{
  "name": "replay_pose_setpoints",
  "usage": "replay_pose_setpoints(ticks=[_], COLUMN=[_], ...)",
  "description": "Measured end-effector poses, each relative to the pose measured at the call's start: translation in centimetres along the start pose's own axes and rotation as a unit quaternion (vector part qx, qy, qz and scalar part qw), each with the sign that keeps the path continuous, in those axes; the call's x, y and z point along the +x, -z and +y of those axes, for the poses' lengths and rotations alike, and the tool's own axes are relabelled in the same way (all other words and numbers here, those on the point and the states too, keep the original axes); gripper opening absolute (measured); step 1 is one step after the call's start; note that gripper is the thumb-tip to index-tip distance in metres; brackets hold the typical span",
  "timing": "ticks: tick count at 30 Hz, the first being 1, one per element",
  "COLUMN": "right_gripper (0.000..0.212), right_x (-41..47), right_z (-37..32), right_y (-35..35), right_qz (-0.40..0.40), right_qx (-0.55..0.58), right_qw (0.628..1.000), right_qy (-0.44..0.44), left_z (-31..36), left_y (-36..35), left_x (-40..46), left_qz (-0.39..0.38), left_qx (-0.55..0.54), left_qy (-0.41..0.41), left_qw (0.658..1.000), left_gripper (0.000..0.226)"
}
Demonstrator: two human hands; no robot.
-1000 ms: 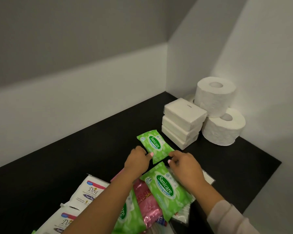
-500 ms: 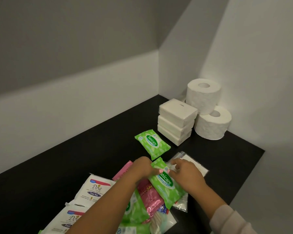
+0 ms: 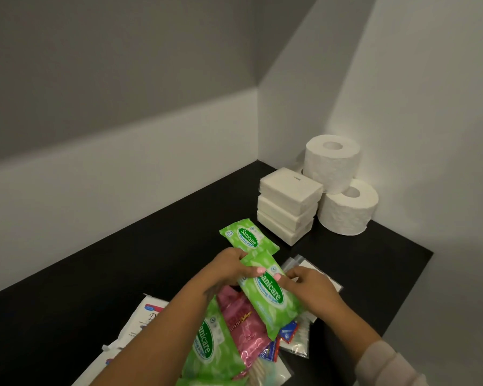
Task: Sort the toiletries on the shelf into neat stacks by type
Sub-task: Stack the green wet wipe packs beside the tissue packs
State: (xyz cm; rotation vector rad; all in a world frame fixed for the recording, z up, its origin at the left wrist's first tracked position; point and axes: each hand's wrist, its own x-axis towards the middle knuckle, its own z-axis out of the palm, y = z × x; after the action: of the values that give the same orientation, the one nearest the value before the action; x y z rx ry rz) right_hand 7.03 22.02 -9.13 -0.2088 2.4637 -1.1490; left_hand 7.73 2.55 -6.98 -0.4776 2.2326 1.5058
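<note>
Together, left hand [image 3: 230, 267] and right hand [image 3: 308, 284] reach forward, fingers pinching one green wipes pack [image 3: 271, 295] above the shelf [image 3: 123, 274]

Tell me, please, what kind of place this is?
Probably a home bathroom or storage shelf: a black shelf in a plain wall corner, holding toilet paper rolls, stacked white tissue packs and green wet-wipe packs.

One head-worn wide-angle view looks forward and down, close over the black shelf [image 3: 101, 277], toward the wall corner [image 3: 258, 126]; both forearms reach in from below.
</note>
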Motion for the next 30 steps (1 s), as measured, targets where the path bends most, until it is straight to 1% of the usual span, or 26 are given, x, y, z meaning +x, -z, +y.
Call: replay_pose_setpoints(ticks=[2, 3, 5, 6, 8, 11, 13, 16, 19, 21, 24, 28, 30], right_gripper=[0.023, 0.020, 0.015, 0.017, 0.021, 0.031, 0.040, 0.054, 0.073, 0.072, 0.061, 0.064, 0.065], right_x=[0.4, 0.7, 1.1, 1.4, 2.2, 3.4, 4.2, 5.0, 5.6, 6.1, 7.0, 7.3, 7.4], right_z=[-0.3, -0.6, -1.2, -1.5, -2.0, -2.6, -3.1, -3.8, -4.3, -4.4, -4.1, -3.6, -3.4], right_y=[0.2, 0.2, 0.0, -0.1, -0.4, -1.0, -1.6, -2.4, -3.4, -3.9, -4.4, -4.7, -4.8], right_qz=[0.012, 0.019, 0.011, 0.003, -0.005, 0.003, 0.017, 0.042, 0.035, 0.033, 0.033, 0.012, 0.005], right_qx=[0.059, 0.109, 0.233, 0.283, 0.349, 0.419, 0.437, 0.440, 0.455, 0.468, 0.452, 0.422, 0.409], right_qw=[0.998, 0.994, 0.972, 0.958, 0.934, 0.903, 0.895, 0.896, 0.890, 0.883, 0.891, 0.906, 0.912], right_qy=[-0.006, -0.011, -0.037, -0.051, -0.079, -0.095, -0.087, -0.053, -0.003, 0.011, 0.000, -0.016, -0.018], left_z=[0.5, 0.8, 1.2, 1.5, 1.9, 2.3, 2.5, 2.4, 2.5, 2.6, 2.5, 2.1, 1.9], left_y=[1.4, 2.0, 3.2, 3.6, 4.5, 5.6, 6.1, 6.4, 6.3, 6.1, 5.9, 5.7, 5.6], left_x=[0.5, 0.8, 1.5, 1.7, 2.4, 3.6, 4.6, 6.6, 8.3, 9.2, 10.2, 10.9, 11.1], left_qz=[0.022, 0.035, 0.048, 0.049, 0.055, 0.080, 0.097, 0.135, 0.168, 0.177, 0.175, 0.163, 0.159], left_qx=[-0.007, -0.011, -0.030, -0.043, -0.058, -0.072, -0.068, -0.054, -0.040, -0.033, 0.011, 0.064, 0.071], left_qy=[0.006, 0.009, 0.018, 0.021, 0.021, 0.009, 0.002, -0.005, 0.003, 0.007, 0.008, 0.025, 0.032], left_qw=[1.000, 0.999, 0.998, 0.998, 0.997, 0.994, 0.993, 0.989, 0.985, 0.984, 0.984, 0.984, 0.984], left_gripper=[0.029, 0.032, 0.033, 0.029, 0.022, 0.026, 0.025, 0.027, 0.033, 0.034, 0.038, 0.041, 0.042])
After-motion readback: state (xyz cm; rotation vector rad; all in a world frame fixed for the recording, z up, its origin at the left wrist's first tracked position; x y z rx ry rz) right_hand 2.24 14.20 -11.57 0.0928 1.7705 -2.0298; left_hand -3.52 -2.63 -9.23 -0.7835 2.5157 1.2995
